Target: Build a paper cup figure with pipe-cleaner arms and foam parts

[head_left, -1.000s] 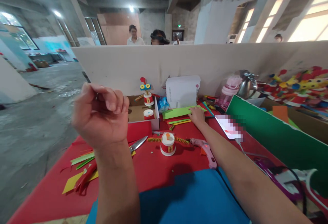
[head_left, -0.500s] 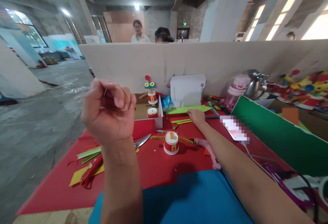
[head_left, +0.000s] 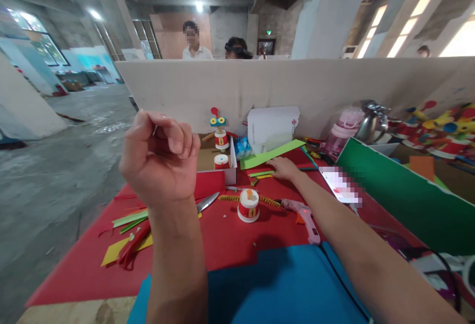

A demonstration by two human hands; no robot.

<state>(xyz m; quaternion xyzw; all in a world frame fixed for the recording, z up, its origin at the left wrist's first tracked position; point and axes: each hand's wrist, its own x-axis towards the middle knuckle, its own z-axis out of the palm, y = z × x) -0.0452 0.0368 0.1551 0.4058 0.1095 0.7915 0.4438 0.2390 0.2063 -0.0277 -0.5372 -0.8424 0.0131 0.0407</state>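
Observation:
My left hand is raised in front of me in a closed fist; a thin sliver shows between the fingers, too small to name. My right hand reaches far across the table to a stack of coloured paper and grips the near edge of a green paper sheet, whose right end tilts up. Between the arms stands a red and white paper cup with springy paper strips at its sides. A pink glue gun lies beside my right forearm.
Scissors and paper scraps lie at the left on the red table cover. A blue sheet lies nearest me. A white box, a cup figure, a pink bottle, a phone and a green board stand beyond. Two people stand behind the partition.
The green sheet under my right hand has risen at its right end. My left fist has stayed raised and closed. The view has shifted slightly.

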